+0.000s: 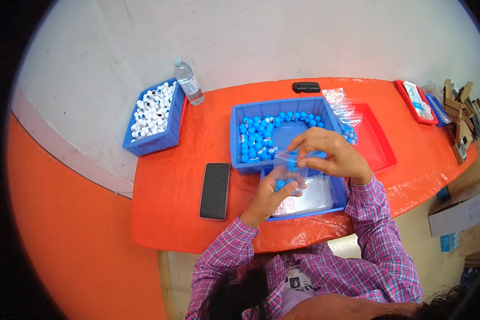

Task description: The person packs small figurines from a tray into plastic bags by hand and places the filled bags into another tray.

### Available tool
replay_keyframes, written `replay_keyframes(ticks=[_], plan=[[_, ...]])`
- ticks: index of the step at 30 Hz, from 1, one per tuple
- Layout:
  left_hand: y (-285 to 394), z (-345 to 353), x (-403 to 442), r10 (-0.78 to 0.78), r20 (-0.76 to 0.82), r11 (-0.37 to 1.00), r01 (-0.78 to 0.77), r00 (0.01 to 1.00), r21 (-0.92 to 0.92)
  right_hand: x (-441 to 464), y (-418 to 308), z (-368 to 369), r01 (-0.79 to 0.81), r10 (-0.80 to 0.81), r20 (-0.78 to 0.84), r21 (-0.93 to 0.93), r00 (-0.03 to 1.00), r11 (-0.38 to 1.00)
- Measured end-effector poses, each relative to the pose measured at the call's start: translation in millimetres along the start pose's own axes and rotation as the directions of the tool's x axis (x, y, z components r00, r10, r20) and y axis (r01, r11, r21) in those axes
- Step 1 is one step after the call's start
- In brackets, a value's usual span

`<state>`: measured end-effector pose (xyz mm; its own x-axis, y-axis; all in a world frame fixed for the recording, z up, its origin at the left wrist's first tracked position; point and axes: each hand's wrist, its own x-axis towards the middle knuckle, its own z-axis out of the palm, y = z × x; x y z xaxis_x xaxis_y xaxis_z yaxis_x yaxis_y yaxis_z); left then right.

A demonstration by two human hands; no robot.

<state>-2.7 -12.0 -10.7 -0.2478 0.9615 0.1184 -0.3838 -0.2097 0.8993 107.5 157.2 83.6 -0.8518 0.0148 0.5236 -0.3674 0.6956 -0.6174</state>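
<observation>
My left hand (274,196) grips a small clear plastic bag (289,169) from below, with a few blue balls showing inside it. At the bag's top edge, the thumb and fingers of my right hand (328,154) are pinched together on the plastic. Behind the bag, a large blue bin (237,138) holds many blue balls (256,138), mostly along its left and back sides. Beneath my hands, a shallower blue tray (340,194) contains flat clear plastic bags (320,196).
A black phone (215,191) lies left of the tray. Farther left are a blue basket (154,140) of white balls and a water bottle (189,82). Right of the bin sit filled bags and a red tray (376,138). A black object (306,87) lies at the back.
</observation>
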Motion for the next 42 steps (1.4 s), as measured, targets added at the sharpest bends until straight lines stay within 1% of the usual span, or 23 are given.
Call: replay_keyframes(ticks=[3, 9, 13, 14, 18, 19, 23, 25, 26, 27, 28, 29, 30, 31, 33, 34, 36, 38, 39, 42], plan=[[3, 3, 0, 0.016, 0.011, 0.996, -0.017, 1.0, 0.086, 0, -5, 3, -0.081, 0.098, -0.09, 0.176, 0.991, 0.981], [3, 1, 0, 0.032, 0.019, 0.996, -0.033, 0.999, 0.079, 1, 3, -1, -0.123, 0.13, -0.037, 0.158, 0.991, 0.98], [0, -3, -1, -0.018, -0.007, 0.998, 0.019, 1.0, 0.061, 3, 3, -2, 0.014, -0.014, -0.002, 0.036, 1.0, 0.999], [1, -2, -1, -0.019, -0.005, 0.998, 0.019, 1.0, 0.061, 2, 4, -2, 0.014, -0.013, -0.004, 0.035, 1.0, 0.999], [11, 5, -2, -0.053, 0.015, 0.994, 0.052, 0.998, 0.093, 1, 13, 0, 0.172, -0.169, 0.142, -0.009, 0.975, 0.985], [11, 5, -3, -0.056, 0.015, 0.994, 0.054, 0.998, 0.095, 0, 13, -1, 0.171, -0.168, 0.14, -0.008, 0.976, 0.985], [9, 3, -3, -0.017, 0.002, 0.988, 0.016, 1.0, 0.151, -2, 6, -15, 0.015, -0.03, 0.104, 0.145, 0.994, 0.989], [8, 1, -3, -0.019, -0.005, 0.993, 0.02, 1.0, 0.118, -2, 9, -25, -0.072, 0.084, -0.093, 0.129, 0.992, 0.989], [7, 0, -3, -0.022, -0.015, 0.996, 0.024, 1.0, 0.087, -2, 12, -30, -0.076, 0.088, -0.095, 0.123, 0.992, 0.989], [7, -1, -4, -0.026, -0.027, 0.998, 0.028, 0.999, 0.057, -1, 18, -33, -0.271, 0.268, -0.188, 0.009, 0.945, 0.963], [6, -2, -4, -0.03, -0.038, 0.999, 0.031, 0.999, 0.028, -2, 24, -34, -0.461, 0.42, -0.297, -0.084, 0.857, 0.883], [6, -2, -3, -0.029, -0.034, 0.999, 0.03, 0.999, 0.029, -4, 34, -33, -0.461, 0.418, -0.301, -0.086, 0.857, 0.883], [6, -3, -3, -0.026, -0.044, 1.0, 0.025, 0.999, -0.007, -8, 48, -29, -0.474, 0.409, -0.262, -0.271, 0.874, 0.838], [6, -3, -3, -0.023, -0.057, 0.999, 0.021, 0.998, -0.044, -13, 64, -24, -0.463, 0.408, -0.219, -0.447, 0.886, 0.766], [7, -5, -3, -0.017, -0.084, 0.993, 0.007, 0.996, -0.116, -16, 82, -18, -0.37, 0.424, -0.13, -0.746, 0.896, 0.554], [7, -6, -3, -0.012, -0.087, 0.993, 0.002, 0.996, -0.114, -12, 83, -18, -0.365, 0.42, -0.127, -0.747, 0.899, 0.555], [6, -7, -2, -0.004, -0.094, 0.988, -0.01, 0.996, -0.152, -7, 84, -16, -0.276, 0.479, 0.0, -0.818, 0.878, 0.505], [5, -6, -2, -0.01, -0.096, 0.981, -0.009, 0.995, -0.194, -7, 84, -15, -0.185, 0.552, 0.115, -0.87, 0.826, 0.457], [4, -5, -1, -0.011, -0.093, 0.98, -0.008, 0.996, -0.198, -8, 86, -15, -0.186, 0.556, 0.114, -0.871, 0.824, 0.454], [3, -2, -1, 0.004, -0.099, 0.995, -0.014, 0.995, -0.098, -11, 99, -13, -0.1, 0.572, 0.165, -0.91, 0.803, 0.402]])
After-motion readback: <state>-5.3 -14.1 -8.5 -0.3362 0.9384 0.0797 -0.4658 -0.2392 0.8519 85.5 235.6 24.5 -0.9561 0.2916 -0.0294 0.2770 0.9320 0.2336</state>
